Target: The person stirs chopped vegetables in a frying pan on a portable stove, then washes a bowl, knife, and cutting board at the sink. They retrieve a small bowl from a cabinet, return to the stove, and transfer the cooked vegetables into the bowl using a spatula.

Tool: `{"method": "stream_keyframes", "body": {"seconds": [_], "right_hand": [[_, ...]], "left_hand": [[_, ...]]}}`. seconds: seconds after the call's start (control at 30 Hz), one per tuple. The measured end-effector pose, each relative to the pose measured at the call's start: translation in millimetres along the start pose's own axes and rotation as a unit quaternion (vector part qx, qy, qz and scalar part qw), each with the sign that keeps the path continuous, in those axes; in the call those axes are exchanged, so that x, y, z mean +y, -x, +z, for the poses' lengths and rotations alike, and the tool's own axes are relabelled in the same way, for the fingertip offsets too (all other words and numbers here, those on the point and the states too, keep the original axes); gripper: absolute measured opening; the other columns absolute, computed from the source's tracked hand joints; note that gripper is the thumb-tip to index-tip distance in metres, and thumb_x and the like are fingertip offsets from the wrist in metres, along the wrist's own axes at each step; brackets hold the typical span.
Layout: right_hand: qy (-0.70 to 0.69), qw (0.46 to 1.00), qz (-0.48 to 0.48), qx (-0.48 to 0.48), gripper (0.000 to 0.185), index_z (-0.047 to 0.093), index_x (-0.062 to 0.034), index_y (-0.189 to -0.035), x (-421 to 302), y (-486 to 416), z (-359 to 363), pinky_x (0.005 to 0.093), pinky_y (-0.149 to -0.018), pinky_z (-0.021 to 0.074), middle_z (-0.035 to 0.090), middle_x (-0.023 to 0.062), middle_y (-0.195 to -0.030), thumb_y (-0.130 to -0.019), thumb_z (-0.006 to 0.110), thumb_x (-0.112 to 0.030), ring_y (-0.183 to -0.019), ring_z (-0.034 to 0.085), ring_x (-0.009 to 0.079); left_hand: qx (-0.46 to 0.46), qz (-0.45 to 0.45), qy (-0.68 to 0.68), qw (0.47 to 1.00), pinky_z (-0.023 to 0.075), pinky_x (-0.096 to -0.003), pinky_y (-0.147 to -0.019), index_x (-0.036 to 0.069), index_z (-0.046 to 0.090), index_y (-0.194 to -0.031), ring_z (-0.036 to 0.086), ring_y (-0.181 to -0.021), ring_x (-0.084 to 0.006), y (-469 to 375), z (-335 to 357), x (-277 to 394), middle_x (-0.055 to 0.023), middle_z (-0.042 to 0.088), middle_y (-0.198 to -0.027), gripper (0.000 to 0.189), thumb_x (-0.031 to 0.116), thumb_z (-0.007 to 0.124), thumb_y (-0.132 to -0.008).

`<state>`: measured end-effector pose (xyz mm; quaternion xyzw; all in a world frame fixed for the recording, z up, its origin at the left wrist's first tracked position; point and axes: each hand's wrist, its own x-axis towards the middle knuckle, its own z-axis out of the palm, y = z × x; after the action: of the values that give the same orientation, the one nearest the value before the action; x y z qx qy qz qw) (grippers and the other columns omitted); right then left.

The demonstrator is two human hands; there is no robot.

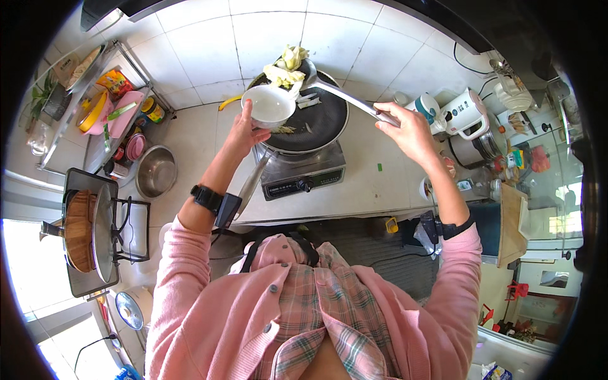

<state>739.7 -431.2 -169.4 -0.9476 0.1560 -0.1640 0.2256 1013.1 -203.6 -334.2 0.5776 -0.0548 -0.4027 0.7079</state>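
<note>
My left hand point(248, 128) grips a white bowl point(269, 105) by its rim, tilted over the left side of a dark frying pan point(327, 123). In my right hand point(409, 130) is the long handle of a metal ladle or turner point(344, 95), its head point(308, 71) at the pan's far side. Pale green cabbage leaves point(285, 76) lie heaped between that head and the bowl; whether all of them rest in the pan I cannot tell. A few pale pieces point(308, 102) lie on the pan's surface. Under the pan stands a single-burner stove point(304, 178) with a black knob point(305, 184).
The pan's handle point(254, 180) points toward me past the counter edge. On the left are a steel basin point(156, 172), a shelf rack point(102, 142) and a board-and-lid stand point(133, 228). A white electric kettle point(465, 114) and a metal pot point(475, 149) stand right. Tiled wall point(266, 33) rises behind.
</note>
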Motion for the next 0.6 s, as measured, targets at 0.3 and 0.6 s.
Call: {"method": "stream_keyframes", "body": {"seconds": [0.3,0.6], "right_hand": [[0.377,0.899,-0.191,0.111,0.037,0.061,-0.0179,-0.119,-11.7,13.3,12.1,0.0351,-0.058,0.0521,0.056,0.0050,-0.081,-0.083,0.065,-0.011,-0.064,0.063,0.0231],[0.140,0.988,0.041,-0.046,0.031,0.064,-0.0150,-0.113,13.2,-12.9,-14.1,0.0390,-0.070,0.0518,0.070,0.0099,-0.095,-0.083,0.068,-0.021,-0.080,0.066,0.0303]], "left_hand": [[-0.053,0.062,-0.007,0.997,0.0556,-0.0374,-0.073,0.001,0.052,-0.122,0.063,-0.084,-0.0221,-16.7,24.0,-0.7,-0.0139,0.062,-0.108,0.072,0.066,0.042,-0.091],[-0.013,0.079,0.012,0.997,0.0576,-0.0355,-0.073,0.002,0.050,-0.123,0.066,-0.091,-0.0211,-2.6,11.7,3.2,-0.0138,0.062,-0.108,0.065,0.060,0.044,-0.093]]}}
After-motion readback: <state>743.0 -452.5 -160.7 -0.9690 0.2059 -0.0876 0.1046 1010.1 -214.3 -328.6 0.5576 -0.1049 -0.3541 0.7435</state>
